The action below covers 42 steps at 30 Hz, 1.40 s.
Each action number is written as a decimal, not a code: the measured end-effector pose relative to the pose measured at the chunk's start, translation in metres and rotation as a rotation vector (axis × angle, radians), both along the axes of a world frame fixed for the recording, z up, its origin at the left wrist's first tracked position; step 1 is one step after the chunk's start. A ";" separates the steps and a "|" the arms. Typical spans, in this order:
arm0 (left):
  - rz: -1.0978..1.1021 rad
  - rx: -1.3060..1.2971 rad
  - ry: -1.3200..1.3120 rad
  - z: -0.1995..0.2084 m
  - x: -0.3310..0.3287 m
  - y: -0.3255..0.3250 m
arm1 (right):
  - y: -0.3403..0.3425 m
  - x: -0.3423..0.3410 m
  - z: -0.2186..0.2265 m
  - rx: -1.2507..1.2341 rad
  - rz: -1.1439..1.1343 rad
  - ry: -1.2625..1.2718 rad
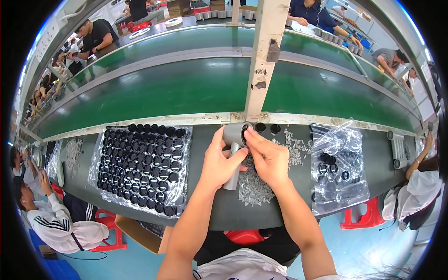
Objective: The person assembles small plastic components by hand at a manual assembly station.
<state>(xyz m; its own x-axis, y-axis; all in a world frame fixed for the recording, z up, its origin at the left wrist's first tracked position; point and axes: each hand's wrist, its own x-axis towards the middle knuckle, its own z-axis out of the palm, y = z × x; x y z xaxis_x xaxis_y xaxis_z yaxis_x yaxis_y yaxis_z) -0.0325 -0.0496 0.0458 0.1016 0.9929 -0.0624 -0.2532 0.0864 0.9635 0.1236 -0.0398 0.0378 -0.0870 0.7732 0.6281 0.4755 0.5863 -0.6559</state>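
Observation:
A grey housing (233, 134), shaped like a hair dryer body with a round barrel and a handle pointing down toward me, is held above the table. My left hand (217, 162) is closed around its barrel, thumb near the top of the handle. My right hand (269, 157) is closed at the barrel's dark right end, fingertips pressed to the rim; any small part under them is hidden. Beneath my right hand lies a pile of small translucent plastic pieces (255, 185). Two black round caps (275, 128) lie just beyond the hands.
To the left, rows of black round caps (140, 163) cover a clear plastic sheet. On the right, another plastic bag (343, 182) bears several loose caps. A white post (266, 60) rises before the green conveyor belt (186, 86). Co-workers sit on both sides and across.

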 end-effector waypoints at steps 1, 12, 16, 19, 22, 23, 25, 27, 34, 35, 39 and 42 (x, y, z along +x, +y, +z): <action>0.000 0.002 0.001 0.001 0.000 0.000 | 0.000 0.000 0.000 0.002 0.000 0.001; 0.048 0.019 -0.132 0.000 -0.001 0.003 | -0.009 -0.003 0.010 0.066 0.031 -0.055; 0.137 0.048 -0.059 0.001 -0.005 0.004 | -0.012 -0.005 0.010 0.057 0.099 0.040; 0.129 0.020 0.008 0.005 -0.008 0.003 | -0.012 0.001 0.008 0.083 0.101 -0.024; 0.131 0.005 0.075 0.004 -0.008 0.001 | -0.015 0.001 0.007 -0.108 0.119 0.124; 0.120 0.033 0.085 0.006 -0.007 0.000 | -0.013 -0.002 0.009 -0.205 0.166 0.382; 0.106 0.061 0.094 0.005 -0.005 -0.003 | -0.011 0.000 0.014 -0.393 0.256 0.662; 0.061 0.146 0.084 0.003 -0.003 -0.005 | -0.005 0.010 0.008 -0.467 0.331 0.637; 0.024 0.335 0.141 0.006 -0.004 -0.007 | -0.008 0.020 0.013 -0.684 0.574 0.731; 0.003 0.328 0.156 0.007 -0.005 -0.007 | -0.009 0.021 0.012 -0.688 0.563 0.722; -0.051 0.184 0.131 0.011 -0.009 -0.008 | -0.007 0.017 0.010 -0.685 0.530 0.728; -0.122 0.127 0.112 0.012 -0.020 -0.006 | -0.007 0.012 0.010 -0.711 0.513 0.704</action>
